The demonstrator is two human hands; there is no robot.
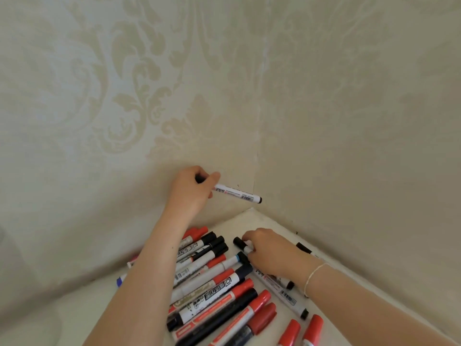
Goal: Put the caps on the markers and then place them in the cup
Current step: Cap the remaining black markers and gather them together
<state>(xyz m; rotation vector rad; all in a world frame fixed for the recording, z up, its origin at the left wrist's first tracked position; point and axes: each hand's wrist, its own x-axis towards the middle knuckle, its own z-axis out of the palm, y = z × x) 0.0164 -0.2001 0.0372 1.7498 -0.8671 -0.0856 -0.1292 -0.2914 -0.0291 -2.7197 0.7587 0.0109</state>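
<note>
My left hand [193,189] is raised near the wall corner and grips a white marker [239,194] with a black end, held in the air pointing right and slightly down. My right hand [270,250] rests low on the white surface and pinches a marker whose black cap [239,242] sticks out to the left of my fingers. A pile of several red-capped and black-capped markers [214,283] lies between my forearms. No cup is in view.
The white surface [264,221] ends in a corner against two patterned cream walls [149,96]. More markers lie near the right wall [303,247], at the bottom right [289,333], and a blue-tipped marker [121,280] lies left of my left arm.
</note>
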